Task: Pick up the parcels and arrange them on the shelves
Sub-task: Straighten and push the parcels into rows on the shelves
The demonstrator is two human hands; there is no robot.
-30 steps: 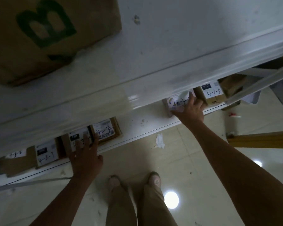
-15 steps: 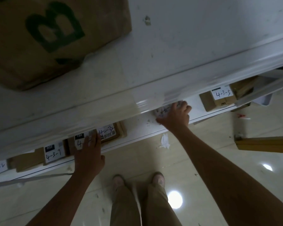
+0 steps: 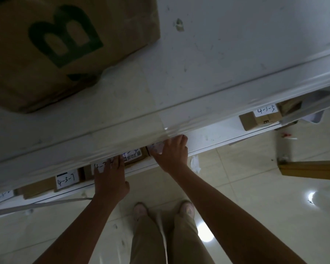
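On the lower white shelf (image 3: pixel 217 133), a row of brown parcels with handwritten white labels shows under the upper shelf's edge. My left hand (image 3: pixel 111 178) lies flat, fingers straight, on one labelled parcel (image 3: pixel 98 166). My right hand (image 3: pixel 172 153) curls its fingers over a small white-labelled parcel (image 3: pixel 157 147), mostly hidden by the hand. That parcel sits right beside a brown parcel (image 3: pixel 134 156) between my hands. Another parcel marked 4-3-7 (image 3: pixel 67 181) is further left, and one marked 4-3-5 (image 3: pixel 259 119) stands apart at the right.
A big cardboard box with a green B (image 3: pixel 55 44) sits on the upper shelf (image 3: pixel 198 63), which overhangs the lower one. On the tiled floor are a wooden board (image 3: pixel 312 170), a paper scrap (image 3: pixel 195 164), and my feet (image 3: pixel 164 210).
My right hand has slid the small white-labelled parcel left along the lower shelf, away from the 4-3-5 parcel, up to the row. My left hand stayed on its parcel.
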